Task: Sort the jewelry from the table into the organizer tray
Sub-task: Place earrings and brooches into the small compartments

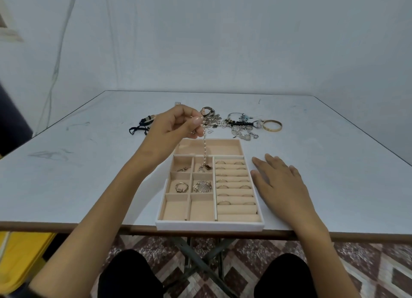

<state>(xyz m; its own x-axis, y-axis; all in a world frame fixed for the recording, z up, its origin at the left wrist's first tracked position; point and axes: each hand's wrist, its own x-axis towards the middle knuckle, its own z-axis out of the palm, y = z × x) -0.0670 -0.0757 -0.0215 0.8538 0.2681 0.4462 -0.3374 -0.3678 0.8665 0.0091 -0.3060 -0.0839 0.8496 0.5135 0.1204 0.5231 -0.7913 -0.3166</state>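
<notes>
Jewelry (240, 124) not yet sorted: a tangle of chains and beads near the far edge of the table (89, 175), with a gold bangle (272, 126) at its right end and black straps (142, 126) at its left. Tray (209, 226) sits at the middle of the near edge, front rim about level with that edge.

Step in hand: filing 1 piece. A beaded chain (204, 148) hangs straight down from the left hand (176, 124), which is raised above the tray's far-left corner. The chain's lower end, with a dark clasp, is down in the right-hand cell of the far row of small cells and appears to touch the floor there.

Fingers: left thumb and forefinger (197, 120) pinch the chain's top end, and the other fingers are curled in. Right hand (278, 181) lies palm down on the table just beside the tray's right wall, fingers straight and slightly spread, holding nothing. Contact with the tray: cannot tell.

Next move, my judgement: lower the left hand slowly so the chain coils inside that 1 cell, then let go of the pinch. Risk: the cell is small, and slack may spill over a divider.

Already filed: rings (236, 181) in the roll slots on the right. The 2 near-row cells and the long far compartment show nothing inside.
</notes>
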